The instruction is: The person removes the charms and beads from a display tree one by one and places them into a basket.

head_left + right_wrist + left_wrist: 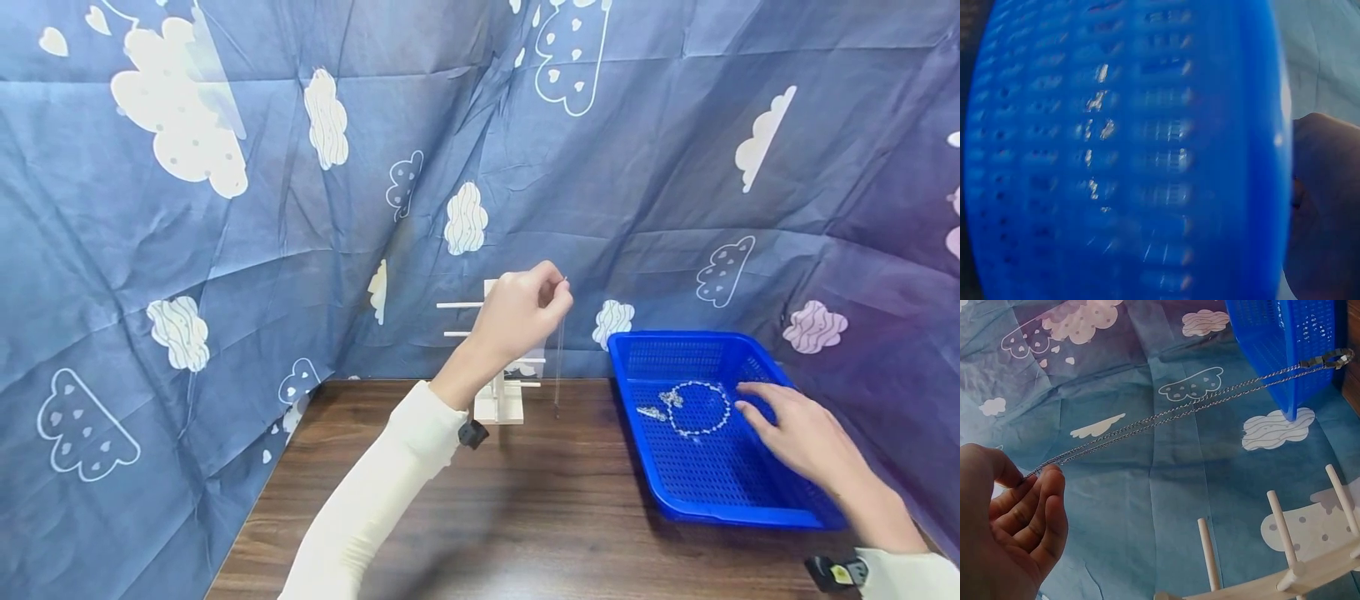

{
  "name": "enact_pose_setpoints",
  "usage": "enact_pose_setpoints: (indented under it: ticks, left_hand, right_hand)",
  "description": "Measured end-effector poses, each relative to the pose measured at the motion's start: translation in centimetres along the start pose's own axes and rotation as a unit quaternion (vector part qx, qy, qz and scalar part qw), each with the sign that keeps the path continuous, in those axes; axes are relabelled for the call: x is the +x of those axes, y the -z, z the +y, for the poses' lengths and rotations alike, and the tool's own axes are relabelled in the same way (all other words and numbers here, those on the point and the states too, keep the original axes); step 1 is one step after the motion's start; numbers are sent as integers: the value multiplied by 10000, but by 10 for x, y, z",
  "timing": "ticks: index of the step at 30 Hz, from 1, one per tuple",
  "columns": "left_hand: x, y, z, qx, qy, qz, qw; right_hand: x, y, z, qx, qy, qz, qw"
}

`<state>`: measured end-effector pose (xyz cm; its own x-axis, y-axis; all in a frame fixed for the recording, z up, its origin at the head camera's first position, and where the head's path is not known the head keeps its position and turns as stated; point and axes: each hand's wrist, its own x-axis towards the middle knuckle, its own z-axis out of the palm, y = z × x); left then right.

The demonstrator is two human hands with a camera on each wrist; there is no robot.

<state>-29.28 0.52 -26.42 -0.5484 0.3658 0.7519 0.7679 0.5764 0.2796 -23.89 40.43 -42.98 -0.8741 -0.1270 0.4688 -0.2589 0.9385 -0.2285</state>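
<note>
My left hand (521, 308) is raised in front of the white peg stand (510, 408) and pinches a thin chain necklace (1147, 420) between thumb and fingertips. In the head view the necklace hangs down in two close strands; at its lower end the left wrist view shows a small angular metal piece (1329, 360). My right hand (806, 433) hovers over the right side of the blue basket (678, 333), fingers loosely bent and holding nothing. Inside the basket lie a beaded silvery ring of jewellery (729, 408) and small silvery pieces (651, 412).
Pale wooden pegs (1282, 522) stick out from the stand on both sides. Everything stands on a brown wooden table (480, 517). A blue cloth with cloud prints (420, 92) hangs behind. The basket's wall (1222, 156) fills most of the right wrist view.
</note>
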Motion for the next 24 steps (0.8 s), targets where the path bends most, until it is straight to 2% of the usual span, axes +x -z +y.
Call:
enact_pose_setpoints:
  ticks: [11,14,19,24]
  left_hand:
    - [18,-8,7,-37,340,-365,9987]
    - [23,-11,9,-29,417,-505,9978]
    - [31,-16,14,-13,431,-642,9970]
    - [39,-19,20,2,360,-649,9972]
  right_hand:
    - [-27,-1,37,-173,-107,-219,9996]
    - [-35,-3,44,-131,0,-208,9997]
    - [-47,-6,55,-79,228,-231,9994]
    - [-57,-8,61,21,256,-263,9993]
